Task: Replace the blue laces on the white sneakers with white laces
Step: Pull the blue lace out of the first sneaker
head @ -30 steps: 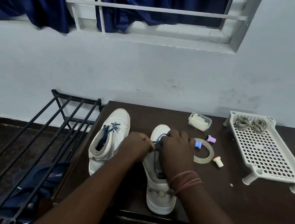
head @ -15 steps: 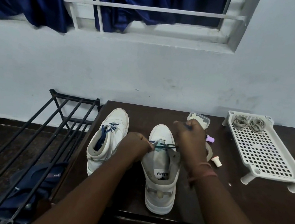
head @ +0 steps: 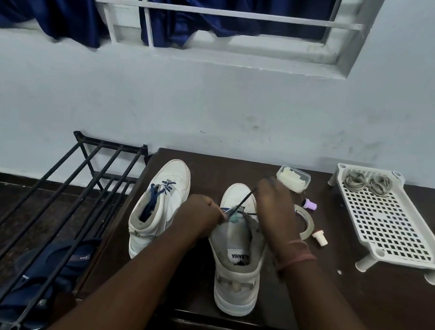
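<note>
The right sneaker (head: 240, 254) is steadied heel-near on the worktop (head: 358, 310) by the left hand (head: 200, 217), apparently pinched at its eyelets, so the blue lace (head: 243, 200) can be drawn out by the gripping right hand (head: 277, 209), while the left sneaker (head: 160, 204) waits laced beyond

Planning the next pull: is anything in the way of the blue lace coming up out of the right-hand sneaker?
Nothing visible: right hand pinches the blue lace above the sneaker; left hand steadies it.
</note>
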